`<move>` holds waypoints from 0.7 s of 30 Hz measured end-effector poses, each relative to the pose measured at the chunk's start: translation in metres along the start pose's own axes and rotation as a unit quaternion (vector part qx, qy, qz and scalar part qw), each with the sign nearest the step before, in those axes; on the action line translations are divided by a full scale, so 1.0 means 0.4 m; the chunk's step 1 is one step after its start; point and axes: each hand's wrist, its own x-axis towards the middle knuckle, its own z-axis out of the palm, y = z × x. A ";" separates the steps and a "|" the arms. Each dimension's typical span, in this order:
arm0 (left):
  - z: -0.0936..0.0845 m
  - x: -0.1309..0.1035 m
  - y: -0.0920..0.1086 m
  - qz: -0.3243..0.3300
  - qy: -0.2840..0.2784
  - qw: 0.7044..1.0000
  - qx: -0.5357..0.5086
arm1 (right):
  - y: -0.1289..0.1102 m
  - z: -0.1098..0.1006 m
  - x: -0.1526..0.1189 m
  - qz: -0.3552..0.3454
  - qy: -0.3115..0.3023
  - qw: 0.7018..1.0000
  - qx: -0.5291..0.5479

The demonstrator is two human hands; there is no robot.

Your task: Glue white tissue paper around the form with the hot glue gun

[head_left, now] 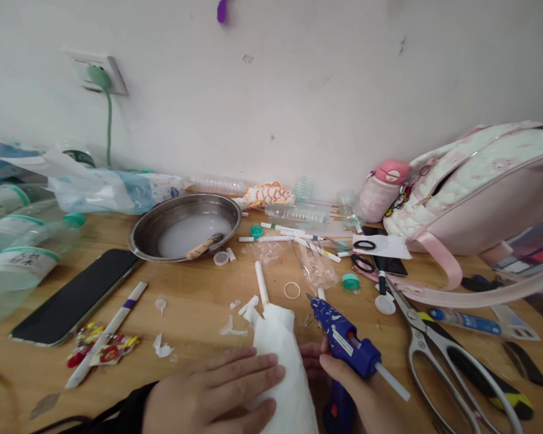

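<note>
My right hand (357,392) grips a blue hot glue gun (344,340) with a white glue stick poking out of its back; the nozzle points up-left near the top of a white paper-wrapped bottle-like piece (283,361). My left hand (212,395) lies flat on the wooden table (199,295), fingers pressed against the left side of that white piece. A white marker (262,282) lies just beyond it, with torn white scraps (247,307) beside.
A metal bowl (185,232) of milky liquid holds a stick. A black phone (75,295), a purple-banded pen (106,334), plastic bottles (22,253), large scissors (438,355), green caps, markers, a pink bottle (384,187) and a pink backpack (484,187) crowd the table.
</note>
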 end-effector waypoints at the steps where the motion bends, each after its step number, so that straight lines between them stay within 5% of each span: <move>1: 0.001 0.000 0.001 -0.004 0.002 1.000 -0.004 | 0.001 -0.001 0.001 0.001 -0.001 1.000 0.003; 6: 0.010 -0.006 0.004 -0.083 0.026 0.994 -0.067 | -0.001 -0.004 -0.004 0.039 -0.040 0.998 0.030; 10: 0.035 -0.020 -0.006 -0.314 0.052 0.936 -0.152 | 0.003 -0.004 -0.008 0.049 -0.054 0.997 0.030; 12: 0.043 -0.024 -0.016 -0.373 0.044 0.906 -0.196 | 0.005 -0.003 -0.008 0.027 -0.029 0.999 -0.013; 21: 0.012 -0.003 -0.023 -0.389 -0.024 0.814 -0.431 | -0.041 0.033 -0.029 -0.050 -0.010 0.993 -0.102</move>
